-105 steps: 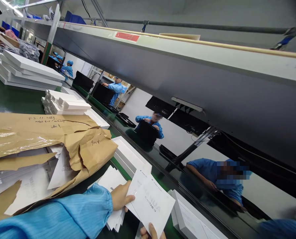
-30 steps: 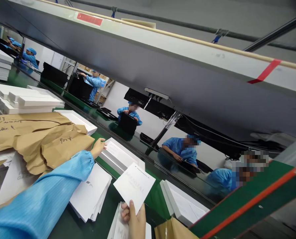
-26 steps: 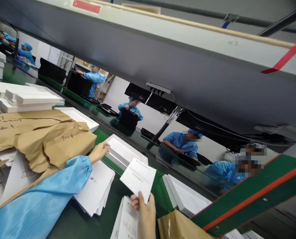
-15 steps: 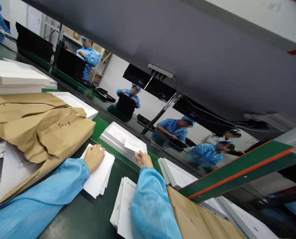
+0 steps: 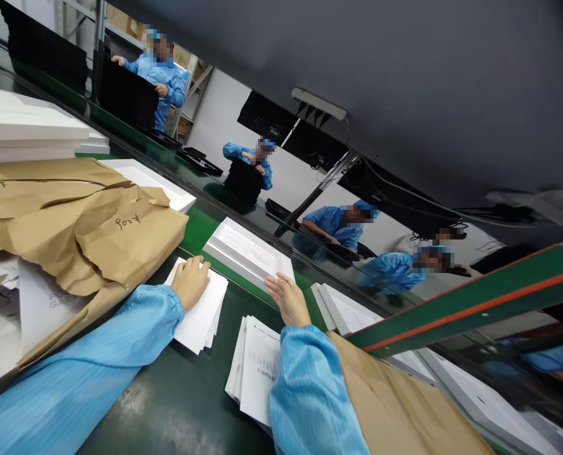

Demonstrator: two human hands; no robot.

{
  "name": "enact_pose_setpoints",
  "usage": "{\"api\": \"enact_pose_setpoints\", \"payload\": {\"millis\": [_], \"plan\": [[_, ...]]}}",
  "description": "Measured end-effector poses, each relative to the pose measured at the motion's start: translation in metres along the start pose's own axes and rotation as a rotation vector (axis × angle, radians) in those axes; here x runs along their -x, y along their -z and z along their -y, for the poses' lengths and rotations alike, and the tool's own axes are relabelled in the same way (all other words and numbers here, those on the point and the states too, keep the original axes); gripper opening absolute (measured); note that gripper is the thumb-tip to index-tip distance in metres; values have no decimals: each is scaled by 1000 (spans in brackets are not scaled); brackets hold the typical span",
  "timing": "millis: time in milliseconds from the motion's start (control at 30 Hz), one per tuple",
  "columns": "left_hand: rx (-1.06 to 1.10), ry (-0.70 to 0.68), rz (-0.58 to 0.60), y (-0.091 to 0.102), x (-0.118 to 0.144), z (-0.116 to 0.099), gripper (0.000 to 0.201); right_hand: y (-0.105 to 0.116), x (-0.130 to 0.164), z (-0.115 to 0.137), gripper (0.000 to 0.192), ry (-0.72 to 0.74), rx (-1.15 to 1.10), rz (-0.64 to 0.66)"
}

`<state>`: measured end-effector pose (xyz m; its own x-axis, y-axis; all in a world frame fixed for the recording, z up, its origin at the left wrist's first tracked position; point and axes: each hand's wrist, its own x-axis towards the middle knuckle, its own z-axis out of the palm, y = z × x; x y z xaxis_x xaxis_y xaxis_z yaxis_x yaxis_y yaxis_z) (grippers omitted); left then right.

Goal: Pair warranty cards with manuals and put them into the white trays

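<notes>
My left hand (image 5: pixel 191 282) lies on a stack of white cards (image 5: pixel 204 319), its fingers curled over the far end. The stack rests on the dark green bench. My right hand (image 5: pixel 288 299) is open, its fingers stretched out at the near right edge of a shallow white box (image 5: pixel 219 243). Inside that box lies a white printed card (image 5: pixel 261 258); its small print is unreadable. Below my right hand, partly under my sleeve, is a pile of white manuals (image 5: pixel 260 363).
On the left sits a torn brown paper package (image 5: pixel 120 246) with printed papers inside; white boxes (image 5: pixel 35 120) are stacked behind it. Another brown package (image 5: pixel 395 398) and white box trays (image 5: pixel 345 309) are at right. A green beam (image 5: pixel 480 303) slants across. Co-workers (image 5: pixel 160 82) stand beyond the line.
My right hand has let go of the white card, which now lies in the box, and its fingers have opened. The left hand stays on its stack. The view has shifted slightly.
</notes>
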<state>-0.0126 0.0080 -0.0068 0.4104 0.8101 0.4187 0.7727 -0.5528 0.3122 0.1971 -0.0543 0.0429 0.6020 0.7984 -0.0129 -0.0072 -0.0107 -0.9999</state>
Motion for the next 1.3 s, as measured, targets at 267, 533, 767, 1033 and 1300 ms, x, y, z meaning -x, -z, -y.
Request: {"api": "enact_pose_setpoints", "payload": {"millis": [267, 533, 767, 1033, 1300], "plan": [[-62, 35, 333, 41, 21, -28, 37, -12, 79, -42, 24, 313, 378, 224], [-155, 19, 296, 35, 39, -53, 23, -9, 88, -54, 18, 383, 410, 207], [-185, 35, 260, 30, 28, -64, 17, -10, 89, -57, 18, 407, 458, 208], [-148, -32, 382, 51, 16, -45, 34, -8, 90, -57, 18, 427, 468, 204], [-131, -24, 416, 50, 7, -28, 34, -8, 90, -57, 18, 430, 492, 206]]}}
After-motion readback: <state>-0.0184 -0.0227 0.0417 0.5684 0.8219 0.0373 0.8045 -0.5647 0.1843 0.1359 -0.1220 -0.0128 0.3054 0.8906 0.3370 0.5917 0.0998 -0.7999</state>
